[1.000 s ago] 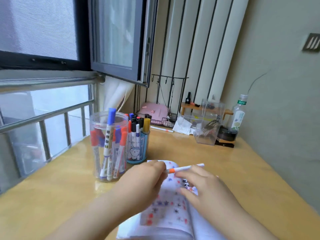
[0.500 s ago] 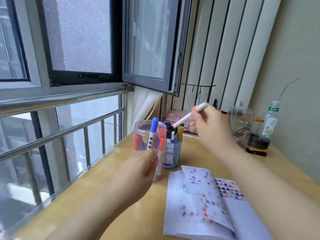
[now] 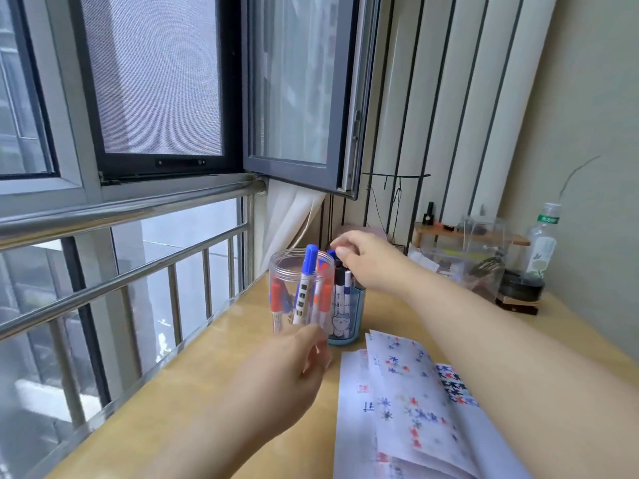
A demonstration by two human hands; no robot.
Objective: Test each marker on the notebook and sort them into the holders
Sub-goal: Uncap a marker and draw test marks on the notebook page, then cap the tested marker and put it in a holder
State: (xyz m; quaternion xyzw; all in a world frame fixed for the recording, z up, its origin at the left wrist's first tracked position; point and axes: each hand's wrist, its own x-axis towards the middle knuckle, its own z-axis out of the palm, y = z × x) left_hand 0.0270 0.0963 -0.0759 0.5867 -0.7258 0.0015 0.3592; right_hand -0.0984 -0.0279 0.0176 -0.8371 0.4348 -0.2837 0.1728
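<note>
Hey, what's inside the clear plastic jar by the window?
The clear jar holds several markers standing upright, with blue and red caps; one blue-capped marker sticks out above the rim. The left hand covers the jar's bottom, so the exact count and their lower ends cannot be seen.

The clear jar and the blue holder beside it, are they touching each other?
Cannot tell. In the head view the clear jar overlaps the blue holder, so any gap or contact between their walls stays hidden behind the jar's edge.

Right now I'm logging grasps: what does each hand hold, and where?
Right hand: over the blue holder, hold unclear. Left hand: nothing, near the jar.
</note>
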